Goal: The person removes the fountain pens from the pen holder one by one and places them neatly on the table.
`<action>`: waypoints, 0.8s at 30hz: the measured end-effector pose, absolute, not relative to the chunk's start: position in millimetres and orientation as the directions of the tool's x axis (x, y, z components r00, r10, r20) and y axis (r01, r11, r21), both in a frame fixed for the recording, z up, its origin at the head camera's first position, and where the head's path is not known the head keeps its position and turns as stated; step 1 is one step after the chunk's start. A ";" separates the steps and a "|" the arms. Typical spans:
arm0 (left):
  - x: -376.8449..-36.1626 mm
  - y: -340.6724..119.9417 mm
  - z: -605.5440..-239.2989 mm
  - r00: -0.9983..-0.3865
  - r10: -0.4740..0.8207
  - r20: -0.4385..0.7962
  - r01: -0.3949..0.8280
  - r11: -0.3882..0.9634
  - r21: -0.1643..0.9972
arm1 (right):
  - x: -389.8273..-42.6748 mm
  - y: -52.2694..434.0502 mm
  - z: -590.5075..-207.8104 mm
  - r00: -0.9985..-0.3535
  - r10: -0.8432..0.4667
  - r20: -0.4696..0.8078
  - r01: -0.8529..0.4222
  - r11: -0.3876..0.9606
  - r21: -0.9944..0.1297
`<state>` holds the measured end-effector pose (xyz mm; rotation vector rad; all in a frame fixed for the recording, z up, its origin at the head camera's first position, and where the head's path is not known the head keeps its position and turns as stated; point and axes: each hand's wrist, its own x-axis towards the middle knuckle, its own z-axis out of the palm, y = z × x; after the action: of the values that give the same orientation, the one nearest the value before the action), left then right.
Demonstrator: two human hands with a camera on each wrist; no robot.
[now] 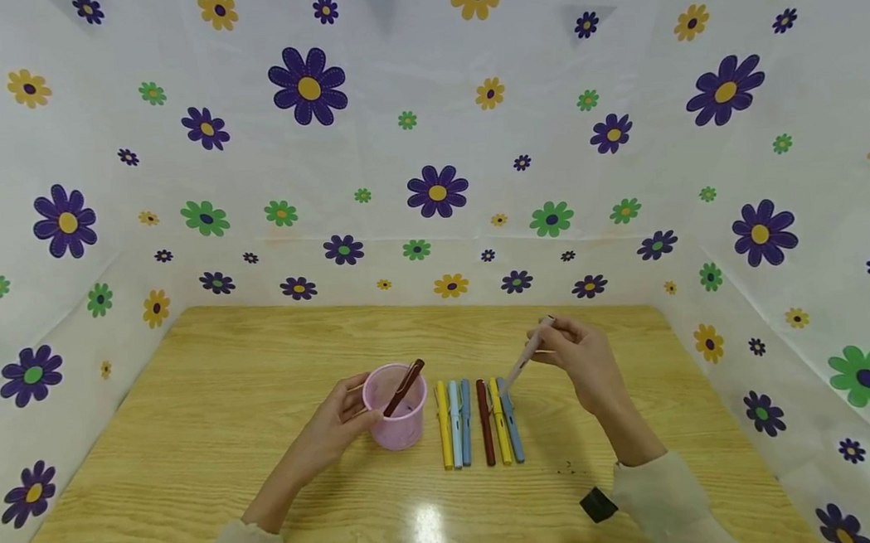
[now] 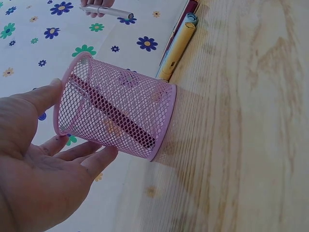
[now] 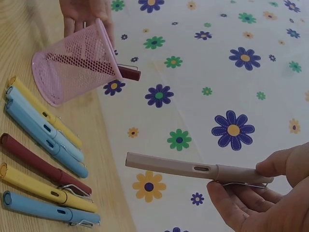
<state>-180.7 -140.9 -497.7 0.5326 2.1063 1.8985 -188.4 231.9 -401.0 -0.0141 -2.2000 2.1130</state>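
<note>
My left hand [image 1: 337, 428] grasps the pink mesh cup [image 1: 394, 407] holding 1 maroon pen [image 1: 404, 387]; my right hand [image 1: 588, 360] pinches a beige pen [image 1: 527, 355] above 6 pens [image 1: 478, 422] on the bench [image 1: 191, 436].

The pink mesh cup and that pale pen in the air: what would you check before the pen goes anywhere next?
1. Right hand has a firm hold on the pale pink pen: ok, pinched at its clip end.
2. Left hand steadies the pink mesh cup: ok, fingers at its rim.
3. Cup stands upright on the table: ok.
4. Room in the cup: ok, only one dark red pen leans inside.
5. Six pens in a row lie clear of the cup: ok, apart from it.
6. Pen cap seated tight: cannot tell.
</note>
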 end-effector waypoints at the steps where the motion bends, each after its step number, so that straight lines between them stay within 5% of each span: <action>1: -180.7 -141.2 -497.7 -0.899 0.435 0.056 0.102 0.082 0.991 | -187.7 233.8 -401.1 -0.996 0.070 0.062 -0.058 0.049 -0.997; 24: -180.8 -142.2 -500.5 -0.897 0.438 0.052 0.091 0.068 0.994 | -184.4 274.7 -413.6 -0.995 -0.086 0.060 -0.072 0.146 -0.987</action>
<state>-180.8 -142.2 -500.5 0.5341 2.0851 1.9081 -184.4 274.7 -413.6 0.1640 -2.3864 2.0528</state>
